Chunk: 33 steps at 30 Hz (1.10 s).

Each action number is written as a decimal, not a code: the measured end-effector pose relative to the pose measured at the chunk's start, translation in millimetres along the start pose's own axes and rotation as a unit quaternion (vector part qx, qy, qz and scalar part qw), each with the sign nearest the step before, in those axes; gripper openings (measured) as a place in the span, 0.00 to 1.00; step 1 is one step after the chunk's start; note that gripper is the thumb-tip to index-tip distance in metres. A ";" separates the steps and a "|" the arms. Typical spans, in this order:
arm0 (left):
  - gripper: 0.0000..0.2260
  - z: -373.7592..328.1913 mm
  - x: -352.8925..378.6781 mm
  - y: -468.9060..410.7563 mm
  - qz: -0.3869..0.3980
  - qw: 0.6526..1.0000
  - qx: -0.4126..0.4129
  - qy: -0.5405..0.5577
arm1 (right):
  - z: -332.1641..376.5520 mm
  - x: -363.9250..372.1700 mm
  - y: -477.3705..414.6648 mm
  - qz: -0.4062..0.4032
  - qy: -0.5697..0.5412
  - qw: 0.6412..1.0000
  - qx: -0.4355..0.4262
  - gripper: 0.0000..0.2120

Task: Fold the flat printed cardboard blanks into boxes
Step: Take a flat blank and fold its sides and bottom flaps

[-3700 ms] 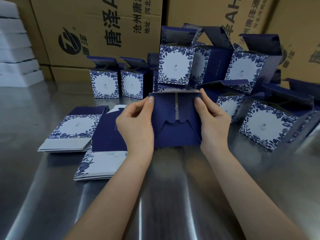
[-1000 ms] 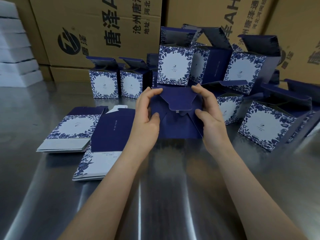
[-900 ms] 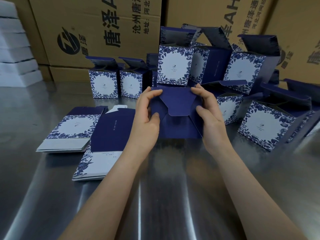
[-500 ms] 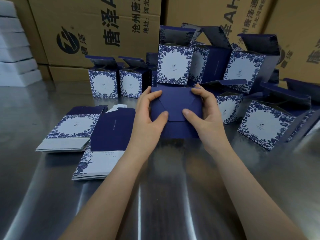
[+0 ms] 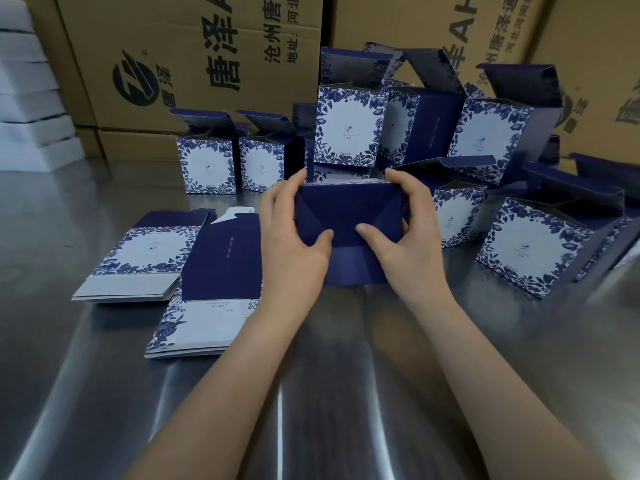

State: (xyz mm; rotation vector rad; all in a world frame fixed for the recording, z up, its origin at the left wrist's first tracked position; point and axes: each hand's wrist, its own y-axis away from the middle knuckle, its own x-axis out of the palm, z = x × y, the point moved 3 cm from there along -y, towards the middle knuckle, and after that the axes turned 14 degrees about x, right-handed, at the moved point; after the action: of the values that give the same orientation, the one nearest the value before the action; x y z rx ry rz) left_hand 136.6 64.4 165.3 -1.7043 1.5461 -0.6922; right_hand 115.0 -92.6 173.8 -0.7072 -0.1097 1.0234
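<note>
A dark blue box stands on the steel table in the middle, its flapped end facing me. My left hand grips its left side, fingers curled over the top edge, thumb pressing the flaps. My right hand grips the right side the same way, its thumb on the flaps beside the left thumb. Two stacks of flat printed blanks lie to the left, one at the far left and one nearer.
Several folded blue-and-white boxes with open lids stand behind and to the right, one tilted. Large brown cartons line the back. White foam slabs are piled at the far left.
The end flaps went from partly open to folded flat and closed. Both thumbs moved inward onto the flaps and now press near the middle.
</note>
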 end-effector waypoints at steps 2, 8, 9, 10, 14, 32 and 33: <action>0.31 -3.2 -0.1 -0.1 -0.008 1.000 0.027 -0.012 | 1.3 -0.8 1.0 -0.021 0.010 1.000 -0.021 0.29; 0.26 -9.6 -1.5 -1.3 -0.029 0.996 0.074 -0.038 | 4.1 0.7 2.5 -0.057 0.037 0.996 -0.064 0.26; 0.26 -10.3 -1.6 -1.3 -0.030 0.996 0.076 -0.040 | 4.3 0.9 3.0 -0.062 0.041 0.995 -0.066 0.26; 0.25 -10.9 -1.5 -1.1 -0.030 0.996 0.077 -0.042 | 4.5 0.8 3.5 -0.066 0.045 0.994 -0.068 0.26; 0.25 -13.0 -2.0 -0.4 -0.034 0.995 0.085 -0.049 | 5.5 1.2 5.1 -0.078 0.052 0.993 -0.074 0.25; 0.32 -9.8 -1.7 0.1 -0.007 0.998 0.062 -0.033 | 6.4 0.9 5.2 -0.028 0.038 0.997 -0.053 0.29; 0.32 -9.6 -1.5 0.3 -0.002 0.998 0.061 -0.032 | 6.7 1.0 5.4 -0.021 0.036 0.998 -0.052 0.29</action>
State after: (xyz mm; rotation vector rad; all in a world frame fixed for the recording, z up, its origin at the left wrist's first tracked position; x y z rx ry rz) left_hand 128.7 64.3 170.9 -1.6238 1.4293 -0.7122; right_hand 108.8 -86.8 175.6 -0.8332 -0.1155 0.9568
